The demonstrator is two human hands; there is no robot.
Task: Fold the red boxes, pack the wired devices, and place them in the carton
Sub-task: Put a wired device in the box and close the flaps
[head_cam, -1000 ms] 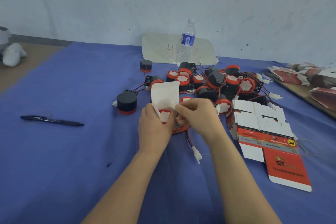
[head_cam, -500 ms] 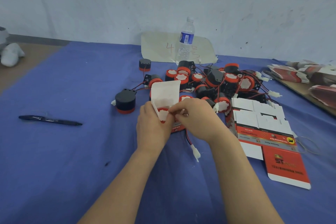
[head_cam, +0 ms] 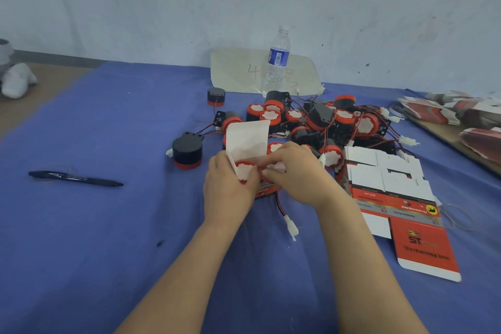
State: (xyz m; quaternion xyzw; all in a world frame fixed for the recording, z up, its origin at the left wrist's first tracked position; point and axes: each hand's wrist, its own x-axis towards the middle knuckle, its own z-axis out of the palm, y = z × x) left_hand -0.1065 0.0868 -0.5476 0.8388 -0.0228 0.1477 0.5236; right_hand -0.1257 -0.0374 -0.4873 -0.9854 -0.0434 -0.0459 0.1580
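— Since a second ago, what has moved?

— Very little: the right hand (head_cam: pixel 294 172) has slid leftward until its fingertips meet the left hand (head_cam: pixel 227 184) at the mouth of the red box (head_cam: pixel 248 156). The box's white flap was standing up then and does so now.

— Why is the flap left standing?

— It keeps the mouth open, I'd judge. One wired device (head_cam: pixel 244 171) sits inside, its red-and-white face showing, while its red-and-black wire (head_cam: pixel 280 205) trails out toward the near side, ending in a white connector (head_cam: pixel 292 228) on the blue surface (head_cam: pixel 108 238).

— And the hands?

— Left is curled around the box's left wall, steadying it. Right pinches a small white side flap at the opening, likely to tuck it in.

— What waits?

— A pile of devices (head_cam: pixel 320 122) just beyond, one lone device (head_cam: pixel 187 152) to the left, and flat unfolded boxes (head_cam: pixel 393 192) on the right. No carton shows. The trailing wire probably must go in first.
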